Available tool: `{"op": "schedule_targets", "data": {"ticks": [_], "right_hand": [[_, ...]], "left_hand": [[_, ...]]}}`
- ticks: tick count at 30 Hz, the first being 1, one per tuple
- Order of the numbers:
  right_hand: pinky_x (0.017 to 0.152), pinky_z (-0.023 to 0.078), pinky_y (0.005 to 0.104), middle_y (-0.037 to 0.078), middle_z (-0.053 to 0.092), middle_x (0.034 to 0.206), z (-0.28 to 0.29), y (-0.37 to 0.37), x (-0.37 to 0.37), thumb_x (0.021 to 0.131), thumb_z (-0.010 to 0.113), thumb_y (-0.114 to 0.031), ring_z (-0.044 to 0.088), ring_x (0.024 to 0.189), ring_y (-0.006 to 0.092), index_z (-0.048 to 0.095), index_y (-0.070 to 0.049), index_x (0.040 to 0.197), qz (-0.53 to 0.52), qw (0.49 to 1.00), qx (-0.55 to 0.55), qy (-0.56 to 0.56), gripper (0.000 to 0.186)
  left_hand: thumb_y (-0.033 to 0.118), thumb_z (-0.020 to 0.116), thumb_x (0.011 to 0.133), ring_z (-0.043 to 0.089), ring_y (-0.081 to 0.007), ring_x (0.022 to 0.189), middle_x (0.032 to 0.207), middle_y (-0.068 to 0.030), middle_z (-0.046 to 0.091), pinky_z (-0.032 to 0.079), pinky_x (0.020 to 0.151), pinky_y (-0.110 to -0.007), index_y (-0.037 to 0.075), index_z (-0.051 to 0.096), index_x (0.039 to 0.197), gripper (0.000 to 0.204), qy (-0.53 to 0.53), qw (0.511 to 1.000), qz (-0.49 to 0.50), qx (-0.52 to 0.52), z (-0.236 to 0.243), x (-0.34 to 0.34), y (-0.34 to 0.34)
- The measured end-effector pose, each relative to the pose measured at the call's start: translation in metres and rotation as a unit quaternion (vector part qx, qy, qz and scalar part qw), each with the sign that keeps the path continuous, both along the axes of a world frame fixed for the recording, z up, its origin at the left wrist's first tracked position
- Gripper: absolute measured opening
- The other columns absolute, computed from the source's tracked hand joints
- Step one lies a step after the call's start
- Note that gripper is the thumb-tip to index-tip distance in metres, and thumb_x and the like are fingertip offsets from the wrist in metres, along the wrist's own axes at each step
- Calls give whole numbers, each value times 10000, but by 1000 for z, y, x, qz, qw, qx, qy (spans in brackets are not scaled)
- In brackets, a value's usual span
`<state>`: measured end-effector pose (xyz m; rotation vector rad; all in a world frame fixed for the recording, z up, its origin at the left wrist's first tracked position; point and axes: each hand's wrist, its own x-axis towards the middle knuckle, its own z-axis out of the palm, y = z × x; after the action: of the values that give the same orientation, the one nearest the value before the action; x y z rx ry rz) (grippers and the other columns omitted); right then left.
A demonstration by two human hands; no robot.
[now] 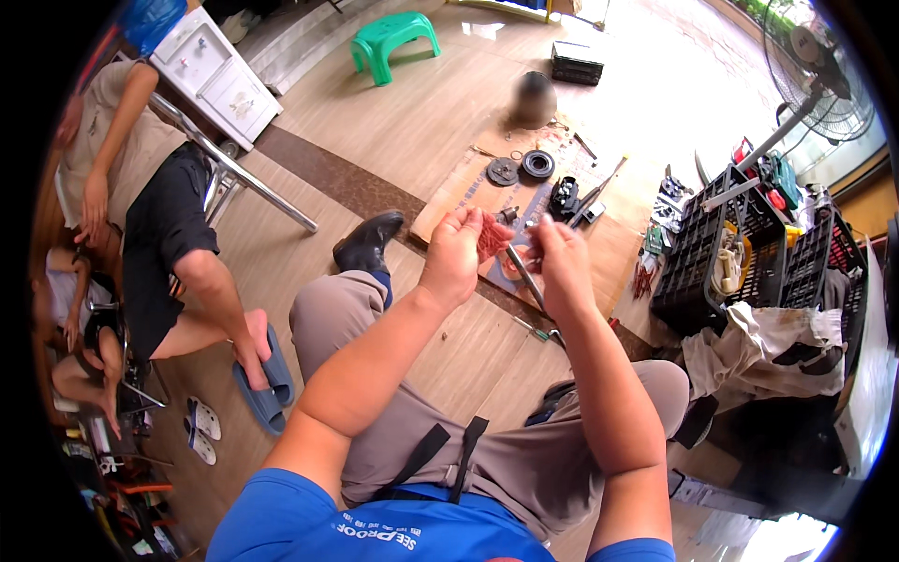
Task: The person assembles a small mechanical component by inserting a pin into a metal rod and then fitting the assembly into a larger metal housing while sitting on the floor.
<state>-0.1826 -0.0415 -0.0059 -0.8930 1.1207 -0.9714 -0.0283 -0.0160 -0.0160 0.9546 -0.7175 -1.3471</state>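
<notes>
My left hand (452, 255) is closed on a crumpled reddish rag (492, 236), raised over a cardboard sheet (599, 272) on the floor. My right hand (560, 260) is pinched beside it around something small I cannot make out. A metal rod (523, 273) slants between my hands; whether I hold it is unclear. Beyond them on the cardboard are a black ring part (537, 164), a grey disc (502, 171), a black assembly (564, 197), a long tool (606, 187) and small loose parts.
Two seated people (122, 159) (70, 300) are at left, beside a white water dispenser (215, 84). A green stool (393, 33), black box (576, 63) and blurred dark round object (534, 98) stand ahead. Black crates of tools (698, 244) and a fan (805, 66) are at right.
</notes>
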Motion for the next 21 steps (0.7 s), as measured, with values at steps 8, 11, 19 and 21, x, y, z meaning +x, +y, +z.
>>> {"op": "schedule_targets", "data": {"ticks": [8, 11, 19, 21], "right_hand": [[726, 517, 264, 112, 575, 1125, 19, 29, 28, 951, 603, -363, 575, 994, 153, 403, -3, 1350, 151, 977, -19, -150, 573], [491, 382, 222, 5, 552, 809, 8, 24, 17, 942, 613, -391, 498, 638, 70, 545, -93, 1124, 258, 949, 101, -152, 356], [420, 268, 209, -68, 460, 599, 37, 14, -7, 974, 585, -267, 364, 478, 23, 659, -42, 880, 314, 948, 41, -20, 254], [418, 268, 204, -73, 452, 595, 34, 8, -17, 979, 576, -244, 356, 477, 19, 663, -39, 901, 287, 957, 42, -17, 236]], "left_hand": [[197, 467, 1023, 536, -108, 651, 712, 0, 506, 488, 599, -256, 29, 558, 1032, 191, 48, 998, -46, -11, -5, -6, 3], [148, 496, 1009, 537, -77, 692, 762, 6, 548, 472, 630, -211, 3, 589, 1098, 194, -24, 999, -15, -38, 2, -8, 7], [99, 504, 994, 559, -115, 676, 726, -6, 560, 496, 676, -257, -1, 603, 1158, 216, -25, 998, -51, 8, 21, 18, 14], [124, 500, 997, 503, -114, 610, 671, 9, 514, 450, 606, -250, 8, 605, 1158, 226, 111, 986, -81, 89, 25, 23, 10]]}}
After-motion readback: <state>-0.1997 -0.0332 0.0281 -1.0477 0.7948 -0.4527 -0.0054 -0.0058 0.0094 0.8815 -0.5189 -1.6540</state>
